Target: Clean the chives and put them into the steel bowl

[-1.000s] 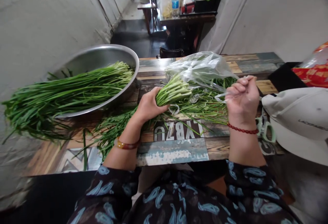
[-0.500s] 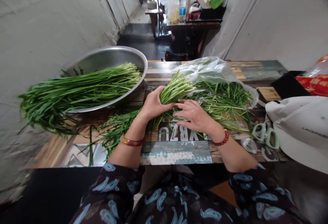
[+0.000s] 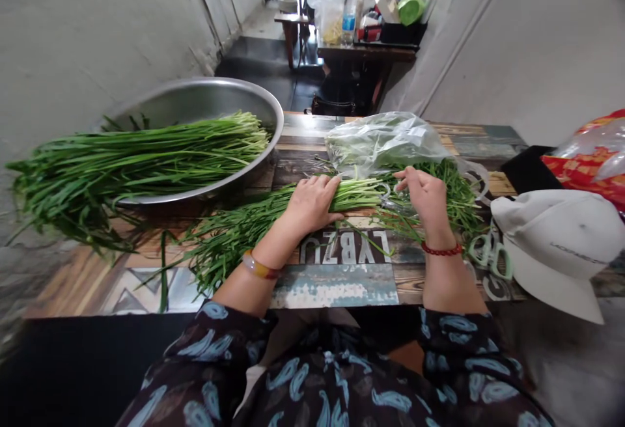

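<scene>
A bunch of green chives (image 3: 359, 194) lies flat on the patterned wooden table (image 3: 336, 286), pale stem ends to the right. My left hand (image 3: 314, 202) wraps over the bunch and presses it down. Just right of the stem ends is my right hand (image 3: 424, 194), its fingers bent and partly apart, with nothing clearly held. Loose greens (image 3: 454, 199) lie behind and around it. Behind both hands, a clear plastic bag (image 3: 390, 140) rests on the table. More long chives (image 3: 161, 160) hang over the left rim of a large metal basin (image 3: 215, 85).
At the right are green-handled scissors (image 3: 491, 256), a white cap (image 3: 561, 245) and a red-and-clear package (image 3: 586, 160). Walls stand on both sides. Farther back, a second table (image 3: 368, 53) carries bags, a bottle (image 3: 348, 13) and a green object (image 3: 411, 9).
The bunch, held up and tilted before, now lies flat under my left hand. My right hand has moved right, away from the bunch. The view has shifted slightly.
</scene>
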Motion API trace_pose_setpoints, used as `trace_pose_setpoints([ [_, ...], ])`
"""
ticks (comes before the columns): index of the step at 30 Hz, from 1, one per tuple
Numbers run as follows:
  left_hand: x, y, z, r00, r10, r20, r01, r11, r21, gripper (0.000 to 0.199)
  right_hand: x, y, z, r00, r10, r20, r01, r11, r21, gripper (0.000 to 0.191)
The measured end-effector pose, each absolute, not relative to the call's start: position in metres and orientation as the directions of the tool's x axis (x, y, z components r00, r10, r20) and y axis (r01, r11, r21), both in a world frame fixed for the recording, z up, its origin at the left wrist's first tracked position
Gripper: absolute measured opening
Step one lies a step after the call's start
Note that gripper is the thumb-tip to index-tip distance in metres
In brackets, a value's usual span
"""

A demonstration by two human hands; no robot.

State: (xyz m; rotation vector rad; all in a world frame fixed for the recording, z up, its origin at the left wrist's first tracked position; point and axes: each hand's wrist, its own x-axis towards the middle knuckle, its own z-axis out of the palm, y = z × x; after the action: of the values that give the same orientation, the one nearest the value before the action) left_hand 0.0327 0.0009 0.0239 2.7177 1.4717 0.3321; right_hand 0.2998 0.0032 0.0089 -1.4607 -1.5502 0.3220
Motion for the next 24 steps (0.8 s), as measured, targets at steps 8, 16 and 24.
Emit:
trace_pose_setpoints([
  [8, 0.004, 0.007, 0.039, 0.494, 0.854, 0.164, 0.757, -0.515, 0.402, 0.095, 0.274, -0.011, 0.025, -0.029, 0.697, 0.717, 0.589, 0.591, -0.551, 0.025],
  [16, -0.026, -0.028, 0.024, 0.458, 0.888, 0.047, 0.861, -0.456, 0.224, 0.112, 0.251, -0.022, 0.014, -0.634, 0.696, 0.337, 0.665, 0.713, -0.220, 0.105],
  [24, -0.037, -0.047, 0.030, 0.366, 0.930, -0.016, 0.930, -0.366, -0.039, 0.079, 0.244, -0.023, 0.005, -0.506, 0.799, 0.325, 0.809, 0.570, -0.143, 0.068],
])
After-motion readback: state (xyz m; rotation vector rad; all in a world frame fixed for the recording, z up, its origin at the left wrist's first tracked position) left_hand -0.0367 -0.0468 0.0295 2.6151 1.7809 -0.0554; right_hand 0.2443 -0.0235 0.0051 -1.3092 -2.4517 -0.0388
